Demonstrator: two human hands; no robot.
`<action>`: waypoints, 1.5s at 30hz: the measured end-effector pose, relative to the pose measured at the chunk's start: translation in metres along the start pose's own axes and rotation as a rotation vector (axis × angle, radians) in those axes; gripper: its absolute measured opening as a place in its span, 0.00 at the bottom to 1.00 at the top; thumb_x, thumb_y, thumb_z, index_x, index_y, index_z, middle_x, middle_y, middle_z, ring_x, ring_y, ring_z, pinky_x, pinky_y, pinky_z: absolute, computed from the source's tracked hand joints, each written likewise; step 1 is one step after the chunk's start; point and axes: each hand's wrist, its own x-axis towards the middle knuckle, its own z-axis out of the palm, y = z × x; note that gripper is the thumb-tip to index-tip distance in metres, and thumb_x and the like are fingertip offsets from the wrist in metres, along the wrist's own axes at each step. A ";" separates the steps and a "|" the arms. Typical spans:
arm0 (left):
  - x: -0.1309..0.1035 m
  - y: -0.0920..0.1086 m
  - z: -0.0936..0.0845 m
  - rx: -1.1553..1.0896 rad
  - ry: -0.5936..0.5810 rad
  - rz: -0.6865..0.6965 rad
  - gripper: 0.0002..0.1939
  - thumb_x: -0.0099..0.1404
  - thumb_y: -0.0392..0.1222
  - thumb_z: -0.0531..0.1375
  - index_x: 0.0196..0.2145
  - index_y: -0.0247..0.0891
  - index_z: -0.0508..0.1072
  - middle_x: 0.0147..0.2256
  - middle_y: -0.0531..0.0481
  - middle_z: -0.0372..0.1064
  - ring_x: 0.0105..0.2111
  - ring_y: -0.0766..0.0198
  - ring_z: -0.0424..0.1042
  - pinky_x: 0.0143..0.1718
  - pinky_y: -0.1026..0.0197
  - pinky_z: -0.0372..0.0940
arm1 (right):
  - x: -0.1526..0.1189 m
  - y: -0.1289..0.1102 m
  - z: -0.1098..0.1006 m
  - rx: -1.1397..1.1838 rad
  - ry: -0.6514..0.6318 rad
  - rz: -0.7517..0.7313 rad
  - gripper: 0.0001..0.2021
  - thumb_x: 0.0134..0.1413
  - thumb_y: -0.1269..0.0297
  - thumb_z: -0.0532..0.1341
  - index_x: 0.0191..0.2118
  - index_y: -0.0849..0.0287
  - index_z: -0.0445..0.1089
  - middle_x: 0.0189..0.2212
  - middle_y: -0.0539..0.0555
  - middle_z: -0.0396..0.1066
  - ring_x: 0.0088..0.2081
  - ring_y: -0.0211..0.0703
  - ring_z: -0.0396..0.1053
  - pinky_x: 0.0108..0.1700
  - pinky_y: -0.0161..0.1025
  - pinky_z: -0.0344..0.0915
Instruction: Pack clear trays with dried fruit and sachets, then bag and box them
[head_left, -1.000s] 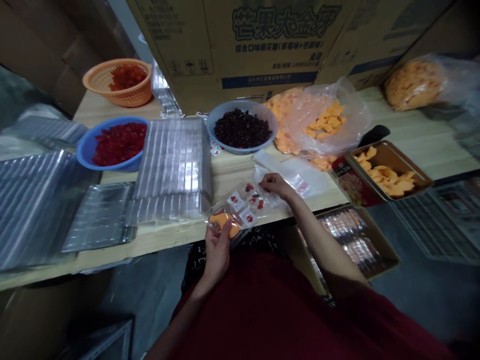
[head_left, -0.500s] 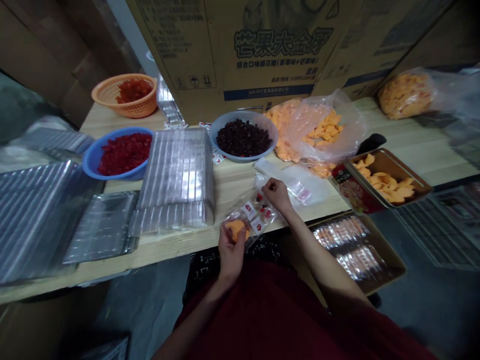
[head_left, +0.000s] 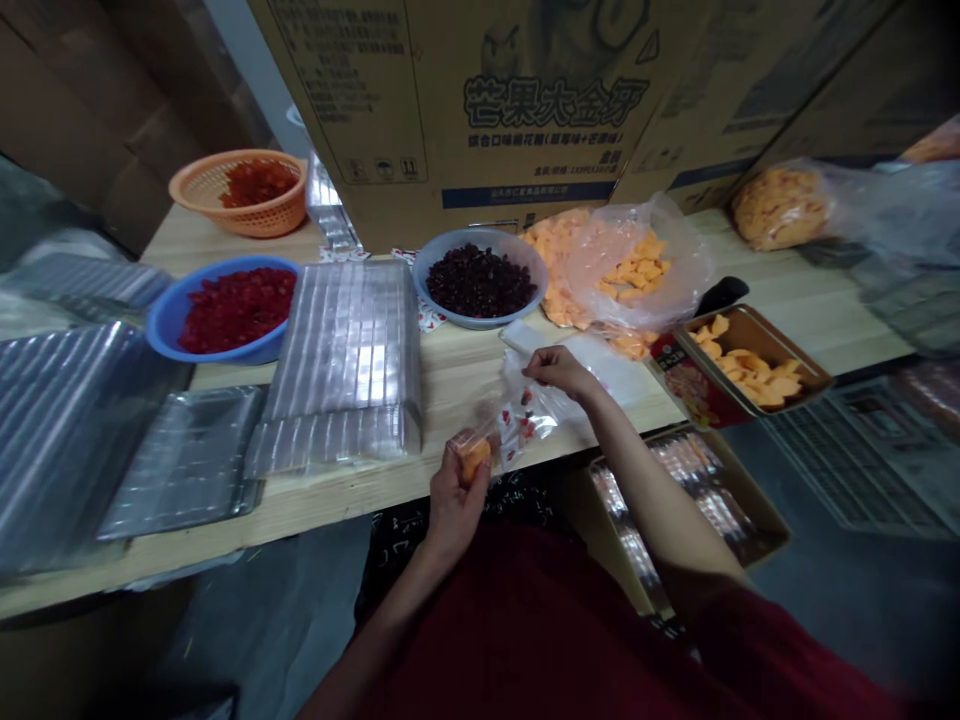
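Note:
My left hand (head_left: 452, 508) grips the near-left end of a clear plastic packet (head_left: 519, 428), with an orange piece (head_left: 474, 458) showing under the plastic by my thumb. White sachets with red print and small red and dark pieces lie in the packet's other half, blurred. At its upper right end, my right hand (head_left: 559, 370) is closed in a pinch on the plastic edge. The packet is tilted, close to the front edge of the wooden table (head_left: 454, 375). Just behind my right hand lie thin clear plastic bags (head_left: 611, 365).
Stacked clear trays (head_left: 345, 340) stand left, near a blue bowl (head_left: 161, 325) of red pieces. Behind are a bowl (head_left: 480, 322) of dark pieces, an orange basket (head_left: 277, 210) and cartons (head_left: 540, 40). Rightward are a bag of orange pieces (head_left: 637, 270), a tin (head_left: 814, 385) and a box of packets (head_left: 776, 535).
The packet has tipped up, its printed sachets now seen at a slant. My right hand has turned slightly at its end. The whole view has shifted a little.

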 end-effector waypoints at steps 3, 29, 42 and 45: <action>0.002 0.001 0.000 0.023 -0.010 0.008 0.19 0.67 0.43 0.60 0.54 0.41 0.69 0.49 0.47 0.74 0.48 0.58 0.73 0.53 0.58 0.64 | 0.005 -0.006 -0.001 -0.046 -0.059 0.004 0.09 0.35 0.59 0.62 0.19 0.58 0.65 0.14 0.45 0.59 0.19 0.32 0.52 0.22 0.32 0.48; 0.017 -0.015 0.019 -0.414 0.128 -0.269 0.19 0.63 0.48 0.65 0.48 0.39 0.68 0.43 0.47 0.74 0.41 0.61 0.74 0.47 0.59 0.67 | -0.007 0.017 0.043 -0.245 0.455 -0.257 0.04 0.51 0.64 0.55 0.27 0.55 0.60 0.22 0.47 0.60 0.25 0.39 0.59 0.30 0.36 0.58; 0.028 -0.032 0.009 -0.594 0.235 -0.422 0.22 0.54 0.47 0.70 0.40 0.38 0.66 0.38 0.49 0.75 0.37 0.62 0.77 0.45 0.57 0.69 | -0.036 0.009 0.017 -0.433 0.631 -0.381 0.05 0.58 0.64 0.55 0.31 0.54 0.60 0.27 0.50 0.65 0.30 0.42 0.63 0.37 0.39 0.61; 0.038 -0.039 0.006 -0.599 0.243 -0.450 0.24 0.52 0.48 0.71 0.41 0.37 0.68 0.38 0.49 0.75 0.37 0.61 0.77 0.45 0.56 0.69 | -0.054 -0.006 0.003 -0.424 0.697 -0.401 0.05 0.59 0.63 0.55 0.32 0.55 0.61 0.26 0.48 0.64 0.29 0.41 0.63 0.35 0.38 0.60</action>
